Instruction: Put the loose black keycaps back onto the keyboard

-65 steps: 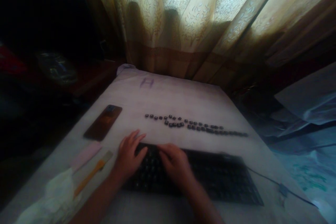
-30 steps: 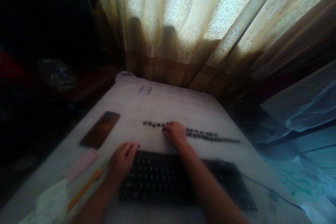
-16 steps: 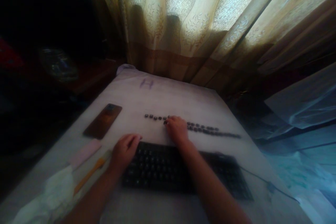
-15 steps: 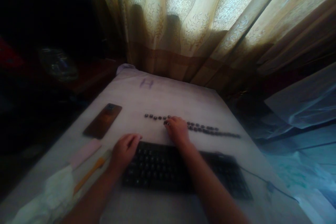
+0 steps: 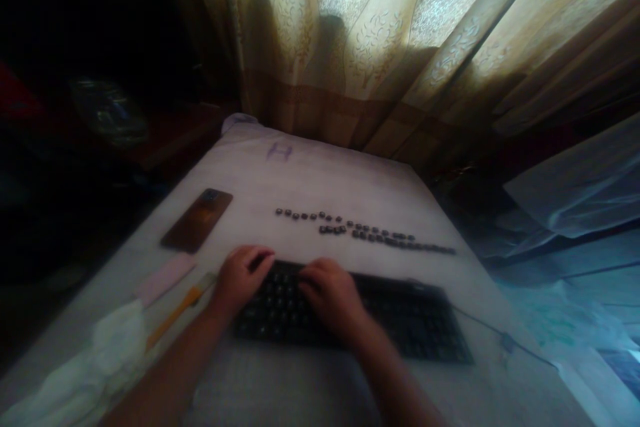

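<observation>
A black keyboard (image 5: 400, 320) lies on the cloth-covered table. My left hand (image 5: 243, 280) is at its upper left corner, fingers curled and thumb meeting the index finger in a pinch; what lies between them is too dark to make out. Over the keyboard's left-middle keys is my right hand (image 5: 330, 290), fingers bent and slightly apart, with nothing visible in them. Beyond the keyboard, small dark keycaps (image 5: 367, 228) stretch in two uneven rows. A short group of keycaps (image 5: 333, 230) sits at the near row's left end.
Left of the keyboard lie a brown phone (image 5: 197, 220), a pink flat item (image 5: 165, 278), an orange-handled tool (image 5: 173, 320) and a crumpled white cloth (image 5: 117, 340). The keyboard cable (image 5: 485, 325) runs off to the right. A patterned curtain (image 5: 320, 67) hangs behind the table (image 5: 320, 167).
My right hand has come back from the keycap rows to the keyboard, uncovering the short keycap group. My left hand stays by the keyboard's upper left corner. The view has tilted slightly.
</observation>
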`<state>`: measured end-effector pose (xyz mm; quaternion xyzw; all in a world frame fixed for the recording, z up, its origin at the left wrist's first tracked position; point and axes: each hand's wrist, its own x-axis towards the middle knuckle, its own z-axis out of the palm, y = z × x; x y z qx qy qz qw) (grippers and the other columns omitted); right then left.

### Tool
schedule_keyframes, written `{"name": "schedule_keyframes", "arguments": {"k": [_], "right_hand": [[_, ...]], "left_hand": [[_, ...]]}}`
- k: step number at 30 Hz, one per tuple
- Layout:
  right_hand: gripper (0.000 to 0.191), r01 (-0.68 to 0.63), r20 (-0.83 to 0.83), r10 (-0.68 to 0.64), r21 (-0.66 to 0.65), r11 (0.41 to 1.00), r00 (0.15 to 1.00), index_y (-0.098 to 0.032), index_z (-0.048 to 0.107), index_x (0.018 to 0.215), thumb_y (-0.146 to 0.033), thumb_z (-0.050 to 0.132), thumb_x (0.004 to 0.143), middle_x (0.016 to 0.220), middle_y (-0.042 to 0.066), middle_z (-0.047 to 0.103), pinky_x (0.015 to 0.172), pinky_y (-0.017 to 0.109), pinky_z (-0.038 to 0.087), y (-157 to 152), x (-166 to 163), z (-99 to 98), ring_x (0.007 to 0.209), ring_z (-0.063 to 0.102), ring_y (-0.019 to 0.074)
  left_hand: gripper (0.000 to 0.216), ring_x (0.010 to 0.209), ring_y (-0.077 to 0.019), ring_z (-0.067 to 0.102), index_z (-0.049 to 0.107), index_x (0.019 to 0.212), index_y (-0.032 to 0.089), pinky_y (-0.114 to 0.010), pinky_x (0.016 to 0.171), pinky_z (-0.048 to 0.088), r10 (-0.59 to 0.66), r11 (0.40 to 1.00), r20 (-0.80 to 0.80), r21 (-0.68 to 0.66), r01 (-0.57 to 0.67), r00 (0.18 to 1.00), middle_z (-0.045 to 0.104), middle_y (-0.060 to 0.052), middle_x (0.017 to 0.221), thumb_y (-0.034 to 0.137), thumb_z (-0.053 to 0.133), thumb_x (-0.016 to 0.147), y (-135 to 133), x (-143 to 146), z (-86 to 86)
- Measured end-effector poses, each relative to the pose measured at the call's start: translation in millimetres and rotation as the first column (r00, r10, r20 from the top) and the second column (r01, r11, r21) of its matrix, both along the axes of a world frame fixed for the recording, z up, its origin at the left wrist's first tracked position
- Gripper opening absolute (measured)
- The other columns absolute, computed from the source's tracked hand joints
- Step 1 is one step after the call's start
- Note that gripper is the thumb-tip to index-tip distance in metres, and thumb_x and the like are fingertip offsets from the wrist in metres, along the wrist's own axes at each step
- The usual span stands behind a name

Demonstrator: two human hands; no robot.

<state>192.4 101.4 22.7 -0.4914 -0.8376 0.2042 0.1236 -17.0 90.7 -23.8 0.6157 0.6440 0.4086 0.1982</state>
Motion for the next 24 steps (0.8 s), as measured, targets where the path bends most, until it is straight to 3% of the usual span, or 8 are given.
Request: {"name": "schedule_keyframes", "arguments": {"k": [5,8,11,19,24], "right_hand": [[0.019,-0.016,0.020,0.016,0.011,1.000,1.000,-0.022,0.076,0.100,-0.019,0.063,0.087,0.100,0.005,0.070,0.088,0.030,0.046,2.2,-1.6,-0.7,0.096,0.061,0.0199],[0.018,-0.010,0.035,0.010,0.008,1.000,0.999,-0.024,0.077,0.099,-0.020,0.064,0.086,0.098,0.005,0.071,0.086,0.030,0.046,1.9,-3.2,1.5,0.095,0.062,0.0201],[0.017,-0.001,0.056,0.001,0.001,1.000,0.998,-0.024,0.077,0.098,-0.021,0.065,0.086,0.097,0.005,0.071,0.084,0.030,0.046,1.6,-5.3,4.5,0.093,0.062,0.0203],[0.015,-0.018,0.106,0.015,0.020,1.000,0.994,-0.025,0.077,0.096,-0.026,0.064,0.089,0.097,0.004,0.071,0.082,0.029,0.046,1.3,-9.5,5.7,0.094,0.062,0.0201],[0.016,-0.020,0.099,0.015,0.042,0.999,0.995,-0.025,0.077,0.097,-0.026,0.063,0.090,0.097,0.004,0.071,0.081,0.030,0.046,-1.2,-7.5,2.5,0.093,0.062,0.0201]], "left_hand": [[0.026,0.107,-0.0239,0.063,0.071,0.098,0.026,-0.043,0.103,0.044,-0.071,0.997,-0.070,-0.008,0.071,0.995,0.072,-0.004,0.108,0.041,0.059,0.081,0.8,-1.0,-3.9],[0.035,0.123,-0.0284,0.054,0.070,0.108,0.027,-0.048,0.109,0.038,-0.103,0.994,-0.113,-0.042,0.099,0.988,0.062,-0.007,0.132,0.040,0.066,0.075,0.0,-1.8,-5.5],[0.047,0.131,-0.0319,0.048,0.067,0.117,0.028,-0.052,0.110,0.037,-0.115,0.991,-0.143,-0.084,0.104,0.983,0.051,-0.010,0.144,0.040,0.071,0.072,-2.6,2.3,-6.2],[0.053,0.137,-0.0349,0.040,0.062,0.124,0.028,-0.057,0.115,0.026,-0.081,0.987,-0.314,-0.157,0.033,0.946,0.041,-0.012,0.150,0.042,0.072,0.074,-10.6,24.1,-8.4],[0.052,0.137,-0.0339,0.040,0.061,0.125,0.030,-0.056,0.115,0.027,-0.064,0.993,-0.349,-0.119,0.024,0.935,0.041,-0.010,0.150,0.044,0.071,0.076,-10.3,23.0,-13.9]]}}
